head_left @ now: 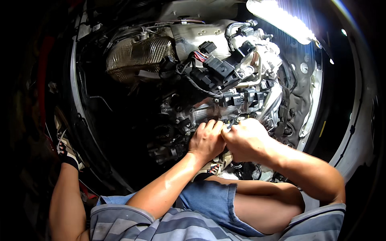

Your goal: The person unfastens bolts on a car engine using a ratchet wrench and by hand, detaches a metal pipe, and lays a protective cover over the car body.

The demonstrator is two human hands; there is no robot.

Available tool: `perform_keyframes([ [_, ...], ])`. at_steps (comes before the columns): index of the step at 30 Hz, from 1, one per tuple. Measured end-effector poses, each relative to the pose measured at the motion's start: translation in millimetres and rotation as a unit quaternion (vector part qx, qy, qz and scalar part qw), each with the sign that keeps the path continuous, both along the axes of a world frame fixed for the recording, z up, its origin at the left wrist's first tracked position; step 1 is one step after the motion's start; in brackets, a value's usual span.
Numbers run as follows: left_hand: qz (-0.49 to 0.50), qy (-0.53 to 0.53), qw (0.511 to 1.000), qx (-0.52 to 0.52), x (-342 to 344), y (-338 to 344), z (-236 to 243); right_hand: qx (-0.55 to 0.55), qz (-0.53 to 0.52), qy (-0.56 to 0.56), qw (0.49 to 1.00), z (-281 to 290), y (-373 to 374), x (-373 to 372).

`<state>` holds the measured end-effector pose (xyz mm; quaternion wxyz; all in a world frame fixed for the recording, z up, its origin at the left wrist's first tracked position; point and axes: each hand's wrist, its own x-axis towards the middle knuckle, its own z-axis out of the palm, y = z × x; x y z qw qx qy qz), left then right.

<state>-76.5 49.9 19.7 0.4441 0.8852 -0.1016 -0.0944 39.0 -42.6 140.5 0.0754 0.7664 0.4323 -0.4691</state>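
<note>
Clock positions are read from the point where the hands meet. Left hand (207, 140): back upward, fingers curled down over the near edge of the engine (209, 113). Right hand (246, 138): just beside it on the 3 o'clock side, closed into a loose fist, thumb toward the left hand. The fingertips of both are hidden; cannot tell what, if anything, is gripped. The engine spreads from 9 round through 12 to 2 o'clock, directly beyond the knuckles.

At 1 o'clock, near: a row of black connectors (243, 96) along the engine top. At 11, a sleeved black wiring harness (201, 90), curving across. At 12, farther out, a black connector box (220, 69), tilted; red-and-white wires (200, 56) lie beside it toward 11. Beyond, just short of 12, a pale metal cover (197, 36). Between 10 and 11, a ribbed metal heat shield (138, 56), brownish.

Far out at 1: a lit work lamp (281, 20), glare strong. At 3, a pale body panel (350, 144). Between 6 and 7, near: a shoe (213, 168), partly covered by the left hand and wrist; denim shorts (209, 203) below. Second shoe (69, 154) at 9, well apart.
</note>
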Motion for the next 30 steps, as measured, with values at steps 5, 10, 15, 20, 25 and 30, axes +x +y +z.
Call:
perform_keyframes([
  [5,-0.006,-0.03,0.997,0.066,4,0,2,-0.112,-0.519,0.183,0.827,-6,-15,-20],
  [10,0.023,-0.01,1.0,0.005,3,-4,5,-0.026,0.045,0.034,0.998,2,-1,16],
  [15,0.021,-0.025,0.997,0.069,3,-4,3,-0.087,-0.406,0.151,0.897,-5,-20,-9],
  [20,0.031,-0.06,0.997,0.033,2,-9,-2,-0.146,-0.182,0.089,0.968,-1,-5,-2],
  [25,0.04,-0.082,0.996,0.014,-3,0,-5,0.036,0.042,0.023,0.998,6,8,7],
  [30,-0.002,-0.032,0.997,0.066,1,-3,1,-0.119,-0.499,0.184,0.838,-1,-16,-13],
])
